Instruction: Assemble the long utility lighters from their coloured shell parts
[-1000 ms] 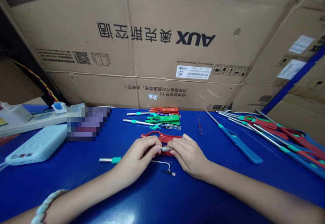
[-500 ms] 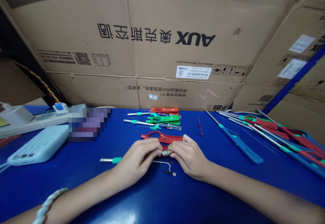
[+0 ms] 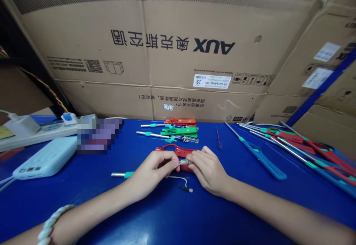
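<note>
Light: I worked in even, dimmish light | glare: a pale patch shone on the blue tabletop (image 3: 139,234) | focus: the small part (image 3: 183,162) I held looked soft | edges: wide lens stretched my right forearm (image 3: 272,205) | mosaic: blocks obscured a purple object (image 3: 104,132)

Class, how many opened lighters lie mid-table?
3: the orange lighter near the cardboard, the green lighter just nearer, and the red lighter, partly hidden by the left hand and right hand.
</note>
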A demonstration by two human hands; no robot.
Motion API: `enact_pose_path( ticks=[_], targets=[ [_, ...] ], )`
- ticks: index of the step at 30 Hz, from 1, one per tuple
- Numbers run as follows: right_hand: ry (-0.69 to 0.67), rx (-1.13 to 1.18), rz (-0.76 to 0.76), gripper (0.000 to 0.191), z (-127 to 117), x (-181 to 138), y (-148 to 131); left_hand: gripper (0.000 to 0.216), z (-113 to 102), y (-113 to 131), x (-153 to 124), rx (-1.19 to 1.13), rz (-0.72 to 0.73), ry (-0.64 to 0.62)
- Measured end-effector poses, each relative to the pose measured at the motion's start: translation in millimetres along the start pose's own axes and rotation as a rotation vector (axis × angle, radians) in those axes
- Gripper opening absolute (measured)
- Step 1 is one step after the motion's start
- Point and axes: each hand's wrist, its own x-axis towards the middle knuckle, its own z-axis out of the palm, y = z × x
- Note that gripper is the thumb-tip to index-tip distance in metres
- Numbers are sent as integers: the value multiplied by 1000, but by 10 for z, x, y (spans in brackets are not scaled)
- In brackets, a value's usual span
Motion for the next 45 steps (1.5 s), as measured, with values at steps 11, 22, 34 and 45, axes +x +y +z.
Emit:
enact_pose_path(
  ticks=[11, 22, 34, 45],
  targets=[
    [16, 56, 136, 20, -31, -3, -1, 19, -47, -55, 4, 632, 298, -49],
    [7, 65, 134, 18, -12, -15, 5, 5, 42, -145, 0, 870, 358, -104],
    [14, 74, 124, 21, -1, -17, 9, 12, -45, -33, -33, 702, 230, -71],
    [4, 140, 182, 17, -15, -3, -5, 20, -73, -79, 24, 203, -12, -50]
  ],
)
